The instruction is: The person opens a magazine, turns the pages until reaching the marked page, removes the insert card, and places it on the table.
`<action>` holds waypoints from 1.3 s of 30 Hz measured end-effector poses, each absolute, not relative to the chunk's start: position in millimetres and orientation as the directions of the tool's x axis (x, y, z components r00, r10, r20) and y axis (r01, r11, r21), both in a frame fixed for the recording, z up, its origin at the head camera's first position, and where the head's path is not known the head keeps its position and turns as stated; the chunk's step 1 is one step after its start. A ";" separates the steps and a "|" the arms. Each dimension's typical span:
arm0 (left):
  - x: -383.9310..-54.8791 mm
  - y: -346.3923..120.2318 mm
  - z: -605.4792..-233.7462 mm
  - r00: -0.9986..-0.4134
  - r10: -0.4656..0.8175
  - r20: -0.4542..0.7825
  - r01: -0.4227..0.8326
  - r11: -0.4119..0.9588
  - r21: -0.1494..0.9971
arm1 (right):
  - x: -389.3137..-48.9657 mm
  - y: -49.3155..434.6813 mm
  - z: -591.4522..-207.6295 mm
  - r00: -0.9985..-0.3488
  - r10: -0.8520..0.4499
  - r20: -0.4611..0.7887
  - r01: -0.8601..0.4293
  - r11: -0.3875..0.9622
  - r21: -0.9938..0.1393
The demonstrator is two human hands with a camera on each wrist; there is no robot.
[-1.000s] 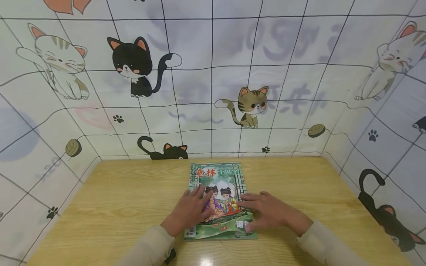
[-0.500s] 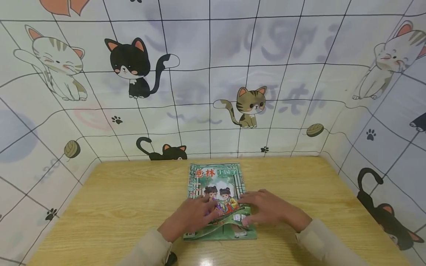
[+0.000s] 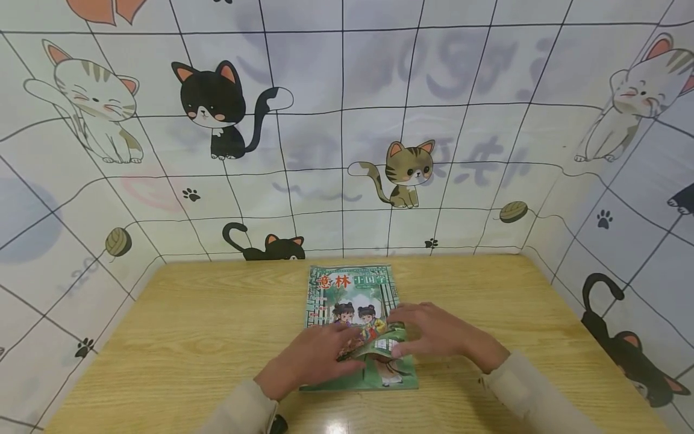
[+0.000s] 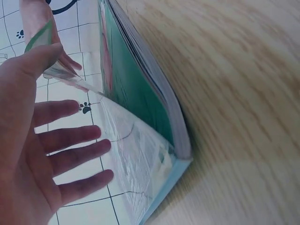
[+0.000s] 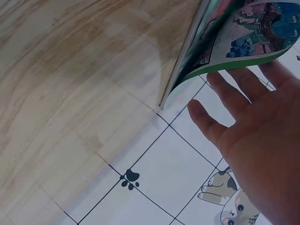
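Note:
A thin magazine with a green cover and two cartoon children lies on the wooden table. Its front cover curls upward at the near side, uncovering a green page. My left hand lies over the near-left part of the cover; in the left wrist view its fingers are straight and spread, and the thumb overlaps the lifted edge. At the near-right corner, my right hand holds the raised cover between thumb and fingers. The right wrist view shows the fingers against the cover's outer side and its printed inside.
White tile-patterned sheets with printed cats and paw marks stand behind the table and on both sides. Bare wood of the table shows around the magazine. A small black object pokes out by the left sleeve.
The cover's near edge has curled up and away from the person, showing more of the page beneath. My left hand has slid toward the person, while the right hand has moved up slightly.

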State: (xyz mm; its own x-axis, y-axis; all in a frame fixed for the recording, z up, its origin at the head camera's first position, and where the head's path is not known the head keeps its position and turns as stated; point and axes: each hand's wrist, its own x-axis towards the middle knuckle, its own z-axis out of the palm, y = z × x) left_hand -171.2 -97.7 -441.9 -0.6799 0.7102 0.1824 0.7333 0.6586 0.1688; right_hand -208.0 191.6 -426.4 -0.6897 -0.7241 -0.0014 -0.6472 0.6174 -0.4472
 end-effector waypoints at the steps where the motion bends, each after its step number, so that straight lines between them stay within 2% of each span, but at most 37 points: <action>1: -171.5 -98.3 -441.5 -0.675 0.711 0.195 0.737 0.657 0.158 | -207.6 192.7 -425.0 -0.689 -0.724 -0.003 -0.639 0.611 -0.467; 8: -169.9 -104.1 -437.5 -0.635 0.687 0.352 0.760 0.637 0.128 | -205.7 199.9 -412.1 -0.716 -0.697 0.025 -0.546 0.538 -0.643; 13: -167.6 -110.5 -433.3 -0.614 0.638 0.465 0.750 0.656 0.089 | -206.4 203.0 -414.4 -0.781 -0.621 0.066 -0.521 0.589 -0.618; 17: -166.8 -117.7 -430.4 -0.583 0.612 0.534 0.728 0.686 0.009 | -205.8 202.9 -423.3 -0.814 -0.581 0.020 -0.497 0.677 -0.542; 22: -166.7 -129.8 -426.0 -0.520 0.598 0.610 0.711 0.698 -0.078 | -202.7 198.0 -433.6 -0.748 -0.662 -0.040 -0.589 0.691 -0.419; 26: -167.2 -138.9 -421.8 -0.483 0.622 0.617 0.677 0.712 -0.188 | -201.0 196.2 -440.3 -0.676 -0.733 -0.077 -0.654 0.645 -0.396; 28: -167.4 -142.0 -419.0 -0.494 0.644 0.584 0.655 0.717 -0.237 | -201.2 196.0 -443.4 -0.661 -0.745 -0.091 -0.659 0.635 -0.403; 31: -167.8 -145.9 -414.7 -0.545 0.670 0.503 0.639 0.721 -0.268 | -201.7 195.1 -446.0 -0.659 -0.746 -0.101 -0.657 0.635 -0.405; 35: -168.4 -151.4 -409.9 -0.629 0.675 0.386 0.645 0.730 -0.226 | -201.7 194.1 -447.2 -0.661 -0.744 -0.098 -0.655 0.636 -0.408; 39: -169.5 -157.1 -406.9 -0.668 0.676 0.311 0.679 0.724 -0.117 | -201.8 194.1 -447.2 -0.656 -0.749 -0.093 -0.660 0.629 -0.410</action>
State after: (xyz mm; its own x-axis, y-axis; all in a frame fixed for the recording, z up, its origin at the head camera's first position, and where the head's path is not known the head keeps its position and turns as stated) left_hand -169.5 -157.1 -406.9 -0.6677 0.6764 0.3110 0.6795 0.7244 -0.1166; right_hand -201.8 194.1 -447.2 -0.6561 -0.7490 -0.0930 -0.6603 0.6293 -0.4098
